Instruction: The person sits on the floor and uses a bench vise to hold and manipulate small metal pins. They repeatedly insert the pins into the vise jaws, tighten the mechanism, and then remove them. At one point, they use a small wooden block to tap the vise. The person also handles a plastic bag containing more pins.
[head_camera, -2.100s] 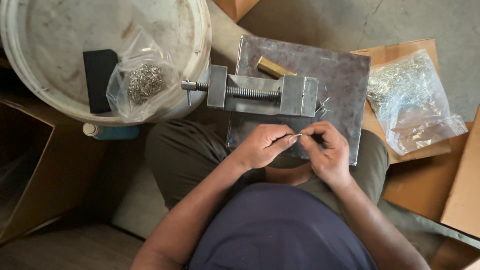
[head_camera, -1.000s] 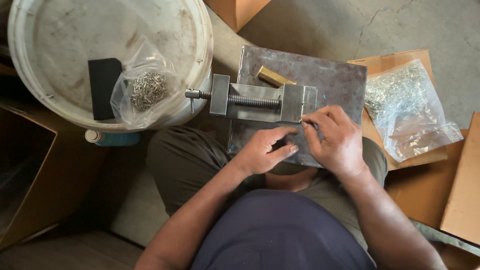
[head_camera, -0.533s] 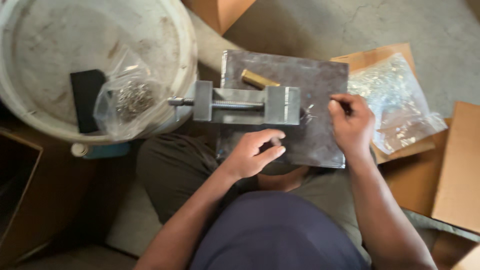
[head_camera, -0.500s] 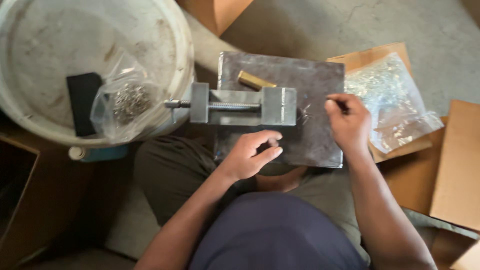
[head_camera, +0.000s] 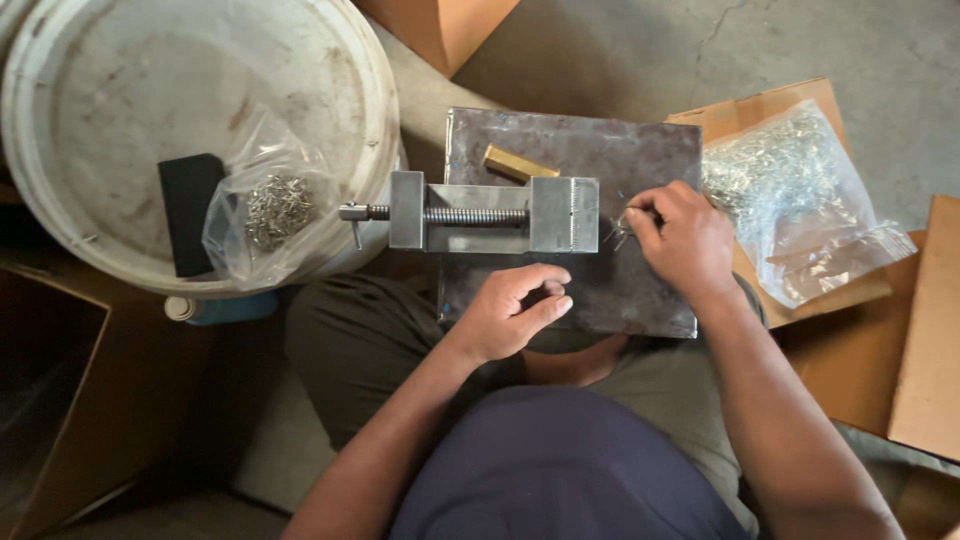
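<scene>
Right now right hand (head_camera: 685, 240) fingers pinch together on small wire pieces (head_camera: 618, 232) beside the vise (head_camera: 495, 213) on the steel plate (head_camera: 600, 160). Left hand (head_camera: 510, 312) fingers curl loosely, empty. Risk: thin pieces slip, scatter off plate edge.

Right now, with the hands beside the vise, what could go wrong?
1. The right hand pinches small metal pieces on the steel plate near the vise; loose ones could roll off the plate's edge.
2. The plate seems to rest on the person's lap, so a leg shift might tip the vise and the brass block.
3. The small bag on the bucket lid lies near the rim and may slide off.
</scene>
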